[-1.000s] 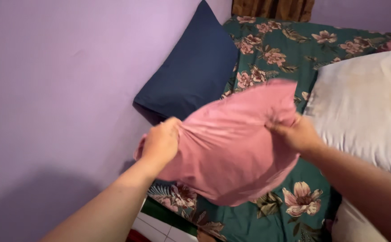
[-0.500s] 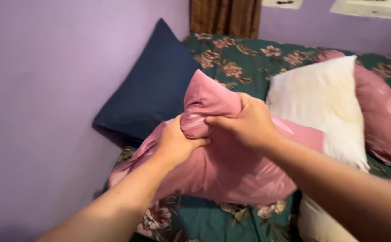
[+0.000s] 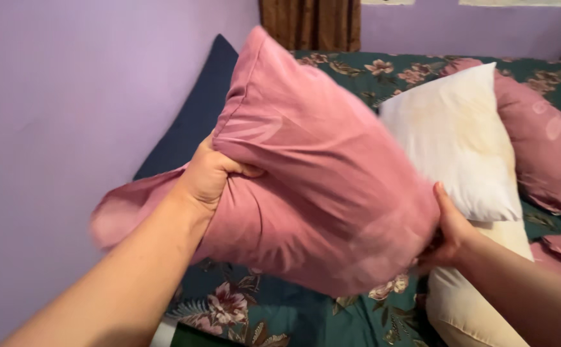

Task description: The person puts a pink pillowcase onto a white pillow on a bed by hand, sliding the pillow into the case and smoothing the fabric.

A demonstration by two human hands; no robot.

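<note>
Pink pillow (image 3: 319, 173) was aloft over the bed (image 3: 255, 308) | our left hand (image 3: 206, 177) pinched its edge, right hand (image 3: 451, 231) cupped the far end, seemingly for balance | white pillow (image 3: 454, 135) lay just behind

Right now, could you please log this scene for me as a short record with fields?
Left hand: grips the pink pillow on its left side
Right hand: holds the pillow's lower right corner
Pillow: lifted above the floral bedspread
Behind: navy pillow against the purple wall
Right: white pillow
</note>
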